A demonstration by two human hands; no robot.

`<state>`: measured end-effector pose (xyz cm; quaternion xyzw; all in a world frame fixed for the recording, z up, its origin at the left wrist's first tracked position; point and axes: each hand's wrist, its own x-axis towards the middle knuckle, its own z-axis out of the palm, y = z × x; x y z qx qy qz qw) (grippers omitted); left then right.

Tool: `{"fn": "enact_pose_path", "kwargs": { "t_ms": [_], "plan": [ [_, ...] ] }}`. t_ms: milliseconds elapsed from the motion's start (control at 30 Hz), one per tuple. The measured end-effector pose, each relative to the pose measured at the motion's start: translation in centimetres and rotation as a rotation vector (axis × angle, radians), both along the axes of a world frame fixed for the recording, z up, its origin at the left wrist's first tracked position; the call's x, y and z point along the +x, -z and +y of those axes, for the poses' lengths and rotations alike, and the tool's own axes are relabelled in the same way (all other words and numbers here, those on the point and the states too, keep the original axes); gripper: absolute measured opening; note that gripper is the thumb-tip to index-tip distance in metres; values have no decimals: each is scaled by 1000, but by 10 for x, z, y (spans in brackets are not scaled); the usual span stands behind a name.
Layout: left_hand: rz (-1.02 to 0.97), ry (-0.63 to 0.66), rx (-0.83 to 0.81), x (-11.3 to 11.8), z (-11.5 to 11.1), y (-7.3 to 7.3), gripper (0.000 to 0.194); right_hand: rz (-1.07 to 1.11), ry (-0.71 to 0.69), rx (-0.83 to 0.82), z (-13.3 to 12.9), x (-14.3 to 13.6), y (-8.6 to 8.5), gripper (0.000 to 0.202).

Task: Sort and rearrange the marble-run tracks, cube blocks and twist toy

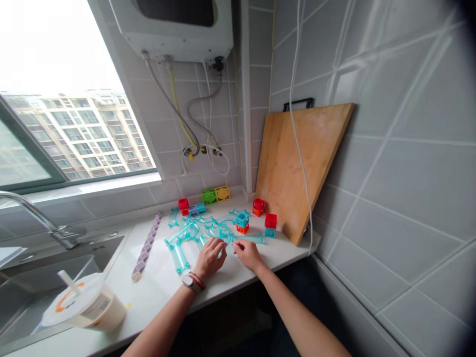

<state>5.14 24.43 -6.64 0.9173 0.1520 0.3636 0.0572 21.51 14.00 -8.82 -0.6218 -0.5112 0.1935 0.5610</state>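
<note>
Head view: half-curled hands (211,259), hold unclear, between counter edge (233,286) and teal tracks (179,257).

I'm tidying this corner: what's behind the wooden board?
A black handle shows above the top edge of the wooden board, with grey wall tiles beyond. The board covers most of the rest, including what the handle belongs to.

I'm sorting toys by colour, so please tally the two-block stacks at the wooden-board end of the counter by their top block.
Red-topped stacks: 2
Blue-topped stack: 1
Total: 3 stacks
</note>
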Motion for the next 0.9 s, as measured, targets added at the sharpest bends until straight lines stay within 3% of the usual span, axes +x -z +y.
{"fn": "enact_pose_path", "kwargs": {
  "t_ms": [167,300,400,500,600,733,900],
  "plan": [
    [-33,20,-28,1,-7,0,18,39,-4,21,-1,1,-2,30],
    [-91,-71,-131,3,7,-14,14,71,-33,14,-1,3,-1,32],
    [-135,-221,-236,10,48,-35,12,120,-59,2,-2,4,1,32],
    [-212,-457,-376,18,109,-56,21,153,-78,2,-3,3,2,31],
    [-269,-702,-552,21,167,-67,34,151,-81,18,-5,2,0,30],
    [-277,-924,-721,15,217,-65,37,153,-93,19,-8,0,-5,29],
    [-256,-1056,-775,5,250,-52,40,176,-121,12,-10,0,-9,29]
  ]
}}
